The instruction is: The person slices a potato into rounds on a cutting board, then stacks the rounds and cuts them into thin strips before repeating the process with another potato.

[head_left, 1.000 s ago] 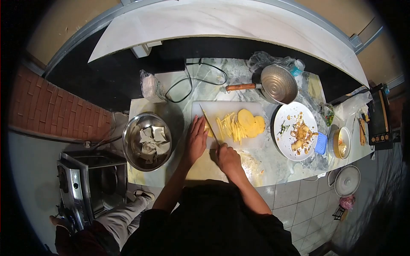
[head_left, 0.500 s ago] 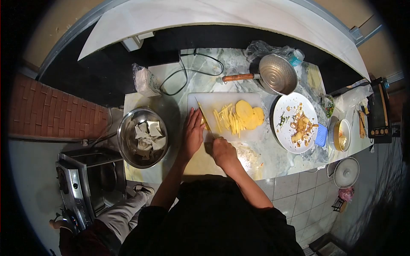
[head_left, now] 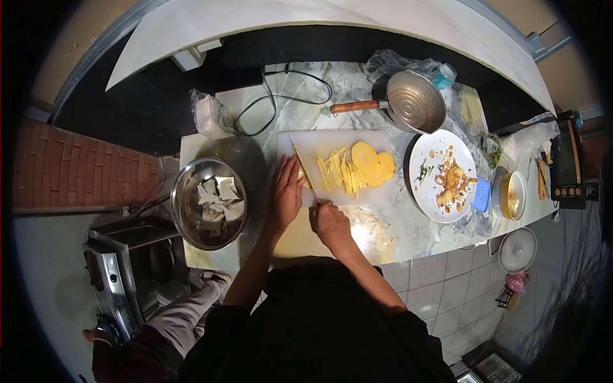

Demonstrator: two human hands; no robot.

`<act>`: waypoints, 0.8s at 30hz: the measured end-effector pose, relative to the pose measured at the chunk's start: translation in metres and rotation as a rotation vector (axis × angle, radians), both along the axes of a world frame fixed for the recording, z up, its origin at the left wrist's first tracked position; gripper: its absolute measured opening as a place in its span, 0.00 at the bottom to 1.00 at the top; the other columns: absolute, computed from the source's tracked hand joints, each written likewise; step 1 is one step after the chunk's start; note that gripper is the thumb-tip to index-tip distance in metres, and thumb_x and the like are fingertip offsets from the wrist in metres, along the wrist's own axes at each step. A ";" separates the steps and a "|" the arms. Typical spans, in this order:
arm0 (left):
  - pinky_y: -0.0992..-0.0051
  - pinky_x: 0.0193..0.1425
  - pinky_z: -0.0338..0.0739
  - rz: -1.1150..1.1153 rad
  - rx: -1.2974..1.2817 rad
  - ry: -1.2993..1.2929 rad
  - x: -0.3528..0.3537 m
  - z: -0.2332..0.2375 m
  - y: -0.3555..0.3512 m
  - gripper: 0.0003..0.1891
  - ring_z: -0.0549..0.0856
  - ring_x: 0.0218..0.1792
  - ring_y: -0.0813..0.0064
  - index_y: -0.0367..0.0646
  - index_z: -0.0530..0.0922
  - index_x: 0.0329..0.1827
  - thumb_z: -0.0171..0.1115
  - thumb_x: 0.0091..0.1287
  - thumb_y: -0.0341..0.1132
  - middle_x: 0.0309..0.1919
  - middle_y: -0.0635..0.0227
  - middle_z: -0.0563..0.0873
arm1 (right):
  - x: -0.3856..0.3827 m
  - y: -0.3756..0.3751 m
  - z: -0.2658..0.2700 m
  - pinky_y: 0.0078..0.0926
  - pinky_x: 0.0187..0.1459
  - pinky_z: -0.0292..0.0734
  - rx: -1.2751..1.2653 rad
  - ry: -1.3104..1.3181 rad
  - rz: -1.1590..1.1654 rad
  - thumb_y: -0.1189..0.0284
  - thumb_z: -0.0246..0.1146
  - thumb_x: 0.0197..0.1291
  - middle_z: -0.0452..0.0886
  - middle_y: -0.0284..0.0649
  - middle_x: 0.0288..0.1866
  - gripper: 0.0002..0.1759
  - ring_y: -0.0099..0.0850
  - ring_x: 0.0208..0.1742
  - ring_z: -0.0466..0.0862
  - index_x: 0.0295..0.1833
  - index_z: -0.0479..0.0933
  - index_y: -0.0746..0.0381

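Note:
My right hand (head_left: 332, 226) is closed round the handle of a knife (head_left: 304, 167), whose blade slants up and left over a white cutting board (head_left: 377, 137). Beside the blade, my left hand (head_left: 287, 191) presses down on yellow potato slices (head_left: 304, 181), mostly hidden under its fingers. Thin potato strips (head_left: 341, 171) lie in the middle of the board. Several round potato slices (head_left: 365, 156) overlap at its right side.
A steel bowl (head_left: 181, 220) with white pieces stands left. A pan (head_left: 415, 102) is at the back; a white plate (head_left: 421, 191) with peelings is right. A blue lid (head_left: 481, 195) and another bowl (head_left: 513, 195) lie beyond. Another person's leg (head_left: 185, 316) shows lower left.
The whole view has shifted slightly, with the counter things a little higher in the frame. My hands stay at the knife and the slices, with little visible movement over the board.

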State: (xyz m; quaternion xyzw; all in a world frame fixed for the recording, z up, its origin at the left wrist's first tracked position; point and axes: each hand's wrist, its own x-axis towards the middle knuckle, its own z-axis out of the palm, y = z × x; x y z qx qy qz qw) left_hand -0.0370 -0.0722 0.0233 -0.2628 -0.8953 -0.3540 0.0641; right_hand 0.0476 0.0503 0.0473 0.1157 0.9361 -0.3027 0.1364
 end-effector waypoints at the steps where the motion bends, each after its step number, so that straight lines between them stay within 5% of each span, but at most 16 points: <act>1: 0.60 0.73 0.58 0.002 -0.005 0.000 0.000 0.001 0.000 0.23 0.62 0.70 0.50 0.28 0.66 0.65 0.53 0.67 0.26 0.66 0.49 0.68 | -0.001 -0.001 0.004 0.47 0.39 0.80 0.006 0.007 -0.002 0.64 0.49 0.67 0.82 0.61 0.31 0.20 0.57 0.36 0.84 0.40 0.72 0.74; 5: 0.60 0.72 0.58 0.002 -0.007 0.004 -0.002 -0.005 0.000 0.23 0.62 0.70 0.49 0.29 0.66 0.66 0.53 0.67 0.26 0.66 0.49 0.68 | -0.004 -0.003 0.008 0.47 0.38 0.80 0.024 -0.013 -0.022 0.64 0.49 0.67 0.82 0.61 0.32 0.20 0.56 0.37 0.84 0.39 0.72 0.75; 8: 0.60 0.72 0.59 0.005 0.038 0.001 -0.001 -0.007 -0.001 0.24 0.62 0.70 0.49 0.30 0.66 0.66 0.54 0.67 0.26 0.67 0.50 0.67 | -0.001 -0.004 0.002 0.40 0.32 0.82 0.218 0.079 0.003 0.66 0.52 0.66 0.82 0.53 0.26 0.16 0.46 0.31 0.86 0.35 0.72 0.70; 16: 0.61 0.70 0.62 0.024 0.082 -0.011 -0.002 0.003 -0.002 0.24 0.67 0.67 0.50 0.31 0.69 0.64 0.59 0.64 0.26 0.61 0.52 0.71 | 0.011 0.015 0.029 0.46 0.41 0.79 0.060 -0.059 -0.017 0.64 0.50 0.68 0.82 0.58 0.36 0.17 0.53 0.39 0.84 0.40 0.71 0.70; 24: 0.61 0.69 0.63 0.045 0.091 -0.013 0.001 0.006 -0.002 0.19 0.67 0.66 0.50 0.30 0.74 0.59 0.58 0.64 0.26 0.59 0.54 0.73 | 0.006 0.020 0.035 0.51 0.41 0.77 0.006 -0.010 -0.047 0.62 0.50 0.69 0.80 0.62 0.33 0.19 0.58 0.37 0.82 0.41 0.72 0.70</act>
